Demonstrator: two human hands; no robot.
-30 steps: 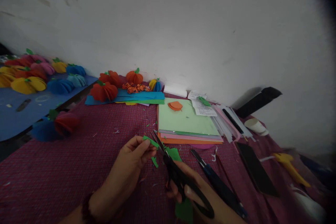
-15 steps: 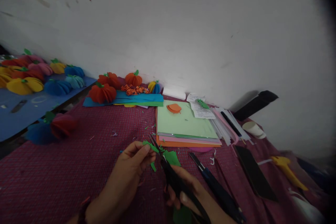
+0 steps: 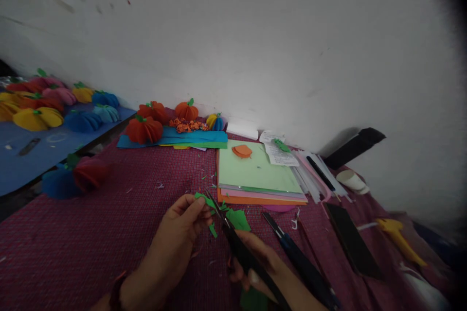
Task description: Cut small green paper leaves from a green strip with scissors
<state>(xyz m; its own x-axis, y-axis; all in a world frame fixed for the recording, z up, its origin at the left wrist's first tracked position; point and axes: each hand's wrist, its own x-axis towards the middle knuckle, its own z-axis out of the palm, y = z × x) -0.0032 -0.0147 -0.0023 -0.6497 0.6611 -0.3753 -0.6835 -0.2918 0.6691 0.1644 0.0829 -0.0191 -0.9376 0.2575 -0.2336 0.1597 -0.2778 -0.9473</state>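
Left hand (image 3: 170, 238) pinching a green paper piece (image 3: 200, 197), right hand (image 3: 264, 257) curled around black scissors (image 3: 241, 250), blades right at it: cutting looks unfinished! Assembled paper pumpkins (image 3: 144, 130) stand beyond the left hand; more green paper (image 3: 239, 220) lies just past the right.

Head-worn view, forward and down, table (image 3: 120, 228) near (wall (image 3: 255, 48) beyond)

Bare left hand (image 3: 171, 238): one, holds one narrow green paper piece (image 3: 207, 200); bare right hand (image 3: 277, 265): one, holds one pair of black-handled metal scissors (image 3: 241, 249); one dark-blue-handled utility knife (image 3: 302, 260); one yellow plastic glue gun (image 3: 400, 240); three orange-red paper pumpkins (image 3: 145, 130) stand by the blue paper strips (image 3: 186, 135); one light-blue paper pumpkin (image 3: 105, 113)
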